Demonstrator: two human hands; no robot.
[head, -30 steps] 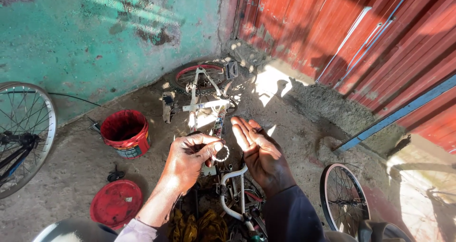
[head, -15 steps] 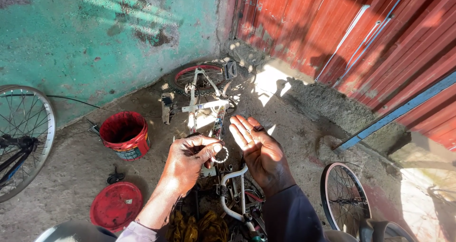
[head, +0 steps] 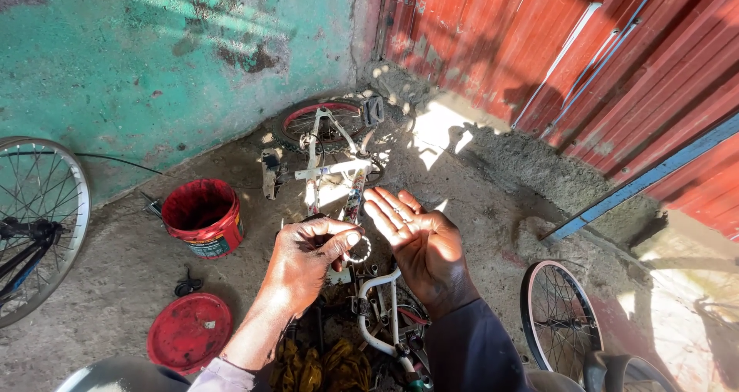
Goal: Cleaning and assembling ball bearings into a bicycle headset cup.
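My left hand (head: 312, 257) pinches a small round metal bearing ring (head: 359, 249) between thumb and fingers. My right hand (head: 419, 242) is held flat, palm up, just right of the ring, with a few tiny bits lying on its fingers. Both hands hover over a small upside-down white bicycle (head: 339, 172) lying on the concrete floor, its red-rimmed wheel (head: 319, 122) toward the green wall. White handlebars (head: 377, 315) show beneath my wrists.
A red bucket (head: 202, 219) stands left of the bicycle, its red lid (head: 188, 333) on the floor nearer me. A spoked wheel (head: 35, 222) leans at far left, another wheel (head: 558, 323) lies lower right. Yellow cloth (head: 319, 365) lies below. Red corrugated metal wall at right.
My right hand has opened flatter and shifted slightly right, away from the ring. My left hand keeps hold of the ring in nearly the same place.
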